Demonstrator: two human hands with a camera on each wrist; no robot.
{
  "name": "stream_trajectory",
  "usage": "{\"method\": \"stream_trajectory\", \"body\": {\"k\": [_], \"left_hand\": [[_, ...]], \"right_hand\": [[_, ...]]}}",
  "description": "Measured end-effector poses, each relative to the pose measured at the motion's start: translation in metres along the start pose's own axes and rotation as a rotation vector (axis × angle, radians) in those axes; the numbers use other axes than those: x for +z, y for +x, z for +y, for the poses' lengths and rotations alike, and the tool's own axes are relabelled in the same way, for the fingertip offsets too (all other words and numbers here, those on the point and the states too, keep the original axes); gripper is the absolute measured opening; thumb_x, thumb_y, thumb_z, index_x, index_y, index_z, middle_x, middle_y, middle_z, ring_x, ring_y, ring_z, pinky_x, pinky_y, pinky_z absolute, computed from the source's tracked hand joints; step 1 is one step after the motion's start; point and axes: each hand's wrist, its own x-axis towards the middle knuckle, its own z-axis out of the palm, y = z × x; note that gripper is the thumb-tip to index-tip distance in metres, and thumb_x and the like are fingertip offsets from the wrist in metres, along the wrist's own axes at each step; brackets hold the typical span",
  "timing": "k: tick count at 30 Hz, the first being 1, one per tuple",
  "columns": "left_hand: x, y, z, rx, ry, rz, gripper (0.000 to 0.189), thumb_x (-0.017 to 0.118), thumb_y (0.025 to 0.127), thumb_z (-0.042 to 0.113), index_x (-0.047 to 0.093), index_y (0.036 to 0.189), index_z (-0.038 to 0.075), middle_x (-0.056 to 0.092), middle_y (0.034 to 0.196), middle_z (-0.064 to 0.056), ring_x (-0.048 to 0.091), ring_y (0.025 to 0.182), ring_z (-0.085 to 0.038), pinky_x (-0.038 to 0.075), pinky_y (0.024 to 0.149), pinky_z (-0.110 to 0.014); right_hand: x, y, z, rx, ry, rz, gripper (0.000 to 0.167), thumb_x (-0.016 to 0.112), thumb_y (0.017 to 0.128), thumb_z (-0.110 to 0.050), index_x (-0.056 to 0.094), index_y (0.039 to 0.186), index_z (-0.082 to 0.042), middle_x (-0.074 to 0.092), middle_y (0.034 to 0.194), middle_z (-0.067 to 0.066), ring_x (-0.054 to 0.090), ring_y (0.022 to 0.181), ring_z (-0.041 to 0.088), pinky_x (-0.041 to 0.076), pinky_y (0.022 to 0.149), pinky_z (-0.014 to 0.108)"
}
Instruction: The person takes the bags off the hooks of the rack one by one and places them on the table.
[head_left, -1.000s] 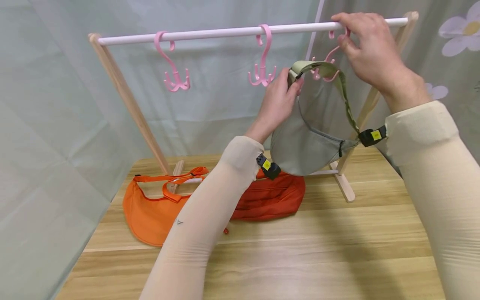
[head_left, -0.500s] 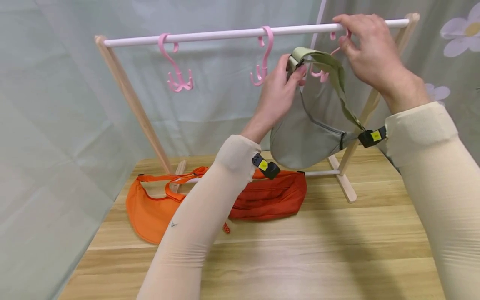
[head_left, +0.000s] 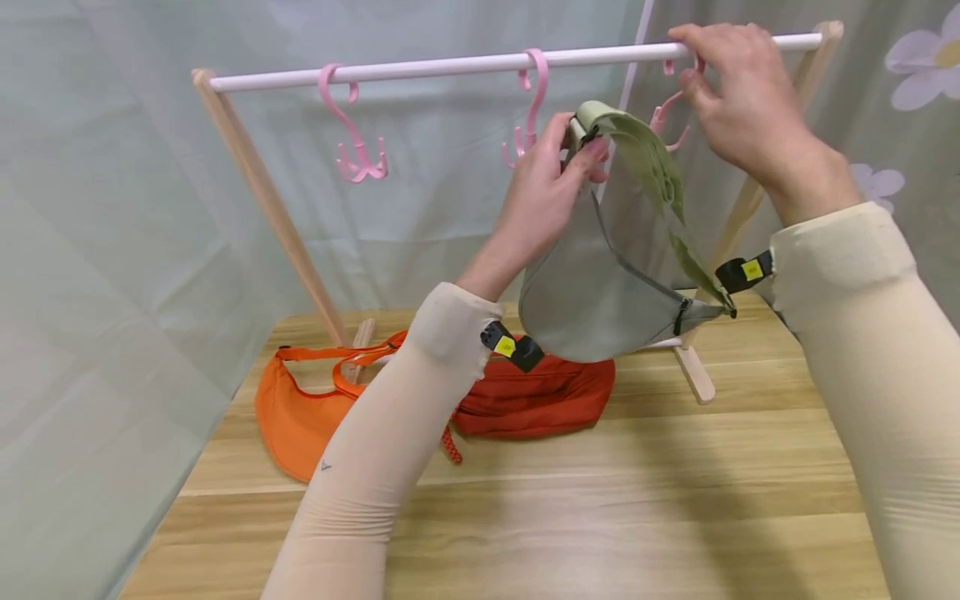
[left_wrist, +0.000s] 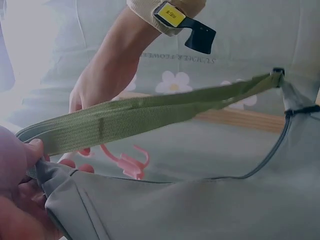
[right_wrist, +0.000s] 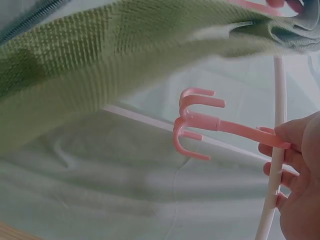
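Observation:
My left hand (head_left: 528,187) grips a grey-green sling bag (head_left: 600,292) at its upper corner, where the green webbing strap (head_left: 648,158) meets the body. The bag hangs tilted in the air, its strap arching to the lower right. In the right wrist view, my right hand (right_wrist: 302,170) pinches the upper end of a pink hook (right_wrist: 205,121) against the white rail (right_wrist: 272,185), fingers behind the rail. The hook's upturned prongs stand apart from the strap in that view. In the head view, the strap partly hides this hook (head_left: 660,117).
Two more pink hooks, a left one (head_left: 360,162) and a middle one (head_left: 536,92), hang on the rail. An orange bag (head_left: 300,425) and a red bag (head_left: 540,400) lie on the wooden table (head_left: 600,517). Wooden legs (head_left: 262,192) support the rack.
My left hand first raised the bag, then lowered it slightly and drew it left. The right hook's prongs now show right of the strap instead of through its loop. My right hand stays put.

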Motion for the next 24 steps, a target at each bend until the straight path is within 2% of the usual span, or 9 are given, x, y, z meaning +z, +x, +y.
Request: {"method": "stream_trajectory", "body": {"k": [7, 10, 13, 15, 19, 21, 24], "left_hand": [[-0.005, -0.004, -0.005, -0.03, 0.0, -0.02, 0.033, 0.057, 0.108, 0.023, 0.054, 0.137, 0.009, 0.065, 0.118, -0.004, 0.072, 0.097, -0.014, 0.052, 0.085, -0.026], [-0.007, -0.005, -0.007, -0.004, -0.007, -0.013, 0.033, 0.056, 0.108, 0.022, 0.053, 0.138, 0.008, 0.066, 0.121, -0.007, 0.072, 0.096, -0.015, 0.052, 0.084, -0.027], [-0.008, -0.006, -0.01, 0.039, -0.023, -0.003, 0.033, 0.055, 0.109, 0.02, 0.053, 0.137, 0.004, 0.067, 0.121, -0.011, 0.073, 0.097, -0.019, 0.052, 0.083, -0.027], [-0.009, -0.008, -0.011, 0.053, -0.035, 0.008, 0.032, 0.054, 0.109, 0.019, 0.052, 0.137, 0.003, 0.067, 0.118, -0.011, 0.073, 0.096, -0.02, 0.053, 0.084, -0.027], [-0.01, -0.013, -0.012, 0.066, -0.069, 0.036, 0.032, 0.054, 0.109, 0.018, 0.052, 0.136, 0.001, 0.067, 0.116, -0.015, 0.073, 0.095, -0.023, 0.055, 0.083, -0.028], [-0.011, -0.016, -0.012, 0.07, -0.085, 0.045, 0.032, 0.055, 0.109, 0.017, 0.052, 0.136, 0.001, 0.067, 0.117, -0.017, 0.073, 0.094, -0.023, 0.055, 0.083, -0.029], [-0.014, -0.02, -0.011, 0.08, -0.1, 0.056, 0.033, 0.055, 0.108, 0.017, 0.052, 0.138, 0.002, 0.068, 0.117, -0.016, 0.072, 0.094, -0.022, 0.055, 0.084, -0.028]], "right_hand": [[-0.004, -0.002, 0.001, 0.017, -0.014, -0.024, 0.05, 0.041, 0.111, -0.009, 0.038, 0.161, -0.007, 0.051, 0.151, 0.025, 0.037, 0.149, 0.035, 0.0, 0.127, 0.035], [-0.006, -0.006, 0.003, 0.02, -0.018, -0.037, 0.055, 0.043, 0.111, -0.011, 0.029, 0.164, -0.011, 0.043, 0.16, 0.019, 0.026, 0.156, 0.029, -0.004, 0.126, 0.033], [-0.005, -0.015, 0.003, 0.014, 0.021, 0.01, 0.059, 0.048, 0.109, -0.011, 0.029, 0.165, -0.011, 0.037, 0.165, 0.013, 0.018, 0.158, 0.023, -0.004, 0.125, 0.03], [-0.005, -0.027, 0.002, 0.002, 0.069, 0.072, 0.058, 0.052, 0.107, -0.01, 0.034, 0.163, -0.012, 0.037, 0.166, 0.009, 0.019, 0.158, 0.02, 0.001, 0.125, 0.028], [-0.005, -0.063, -0.003, -0.023, 0.178, 0.182, 0.054, 0.057, 0.104, -0.007, 0.047, 0.157, -0.012, 0.047, 0.158, 0.01, 0.034, 0.15, 0.017, 0.016, 0.124, 0.028], [-0.005, -0.083, -0.004, -0.022, 0.248, 0.214, 0.05, 0.058, 0.103, -0.007, 0.053, 0.153, -0.012, 0.051, 0.154, 0.009, 0.041, 0.144, 0.015, 0.023, 0.122, 0.028], [-0.003, -0.111, -0.001, -0.003, 0.357, 0.22, 0.046, 0.06, 0.103, -0.008, 0.058, 0.149, -0.01, 0.056, 0.149, 0.005, 0.046, 0.138, 0.01, 0.027, 0.12, 0.028]]}}
